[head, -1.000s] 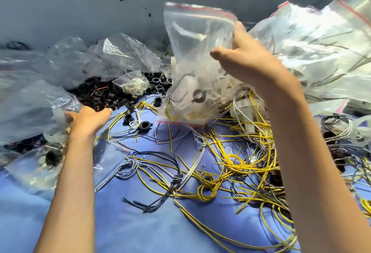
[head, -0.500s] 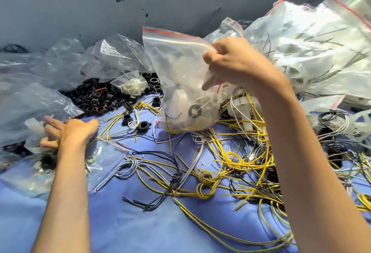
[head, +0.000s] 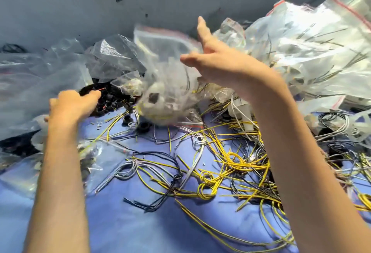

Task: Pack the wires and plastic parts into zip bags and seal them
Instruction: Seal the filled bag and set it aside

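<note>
Clear, red-edged zip bag [head: 166, 61] by your right hand [head: 218, 65], yellow wires [head: 230, 160] beneath, blue cloth [head: 130, 222], black parts [head: 108, 102] by your left hand [head: 70, 104]

surface: blue cloth [head: 124, 222], creased | backdrop: grey wall [head: 80, 1], scattered dark specks, rising at cloth's far edge

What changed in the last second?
Right hand opened its fingers and let go of the filled zip bag, now lower, further left and blurred. Left hand shifted right toward the black parts. Loose wires on the blue cloth unchanged.
</note>
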Available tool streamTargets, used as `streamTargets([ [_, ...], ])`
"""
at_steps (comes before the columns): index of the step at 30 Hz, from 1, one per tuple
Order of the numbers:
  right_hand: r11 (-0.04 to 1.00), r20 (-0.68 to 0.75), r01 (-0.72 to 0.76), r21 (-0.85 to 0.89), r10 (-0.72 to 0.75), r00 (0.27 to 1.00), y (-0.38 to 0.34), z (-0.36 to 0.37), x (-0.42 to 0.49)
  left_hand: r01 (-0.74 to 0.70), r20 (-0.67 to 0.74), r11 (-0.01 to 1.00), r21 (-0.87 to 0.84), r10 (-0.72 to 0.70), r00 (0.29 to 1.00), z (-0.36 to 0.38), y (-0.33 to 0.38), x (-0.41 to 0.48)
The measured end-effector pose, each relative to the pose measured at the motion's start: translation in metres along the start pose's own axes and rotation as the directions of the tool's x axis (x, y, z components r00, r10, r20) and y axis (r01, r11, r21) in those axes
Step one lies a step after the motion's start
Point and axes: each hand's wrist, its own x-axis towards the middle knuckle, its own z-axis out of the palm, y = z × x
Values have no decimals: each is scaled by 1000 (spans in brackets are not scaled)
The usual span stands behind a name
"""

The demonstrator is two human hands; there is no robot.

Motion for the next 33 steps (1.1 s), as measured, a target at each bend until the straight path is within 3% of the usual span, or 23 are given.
streamTargets([
  [2, 985, -35, 3, -174, -10, 999, 2, -4, 0, -146, -48, 982, -119, 141, 989, -17, 13, -8],
  [5, 967, 6, 47, -250, -47, 999, 9, -14, -3, -391, -173, 866, -313, 353, 920, -38, 35, -27],
  [8, 968, 49, 69, -243, -59, 997, 14, -16, -5, -470, -77, 661, -586, 531, 844, -61, 60, -54],
  [12, 971, -22, 150, -185, -157, 987, 11, -13, -7, -538, -24, 464, -704, 741, 671, -68, 72, -81],
  [15, 950, -49, 259, -175, -271, 961, 8, -17, -10, -513, 52, 409, -755, 817, 574, -65, 76, -95],
  [20, 910, 125, 296, -290, -271, 955, 9, -15, -12, -485, 167, 387, -784, 885, 435, -59, 88, -112],
  [24, 896, 72, 352, -270, -346, 935, 7, -11, -11, -455, 243, 400, -796, 899, 365, -53, 97, -123],
  [27, 897, -10, 330, -295, -348, 938, 12, -15, -10, -455, 197, 365, -813, 906, 375, -52, 97, -124],
  [30, 898, -75, 281, -339, -324, 943, 17, -22, -10, -445, 118, 360, -820, 867, 484, -51, 97, -117],
  [33, 899, -31, 284, -334, -311, 950, 16, -24, -11, -438, 61, 376, -817, 810, 583, -47, 100, -111],
])
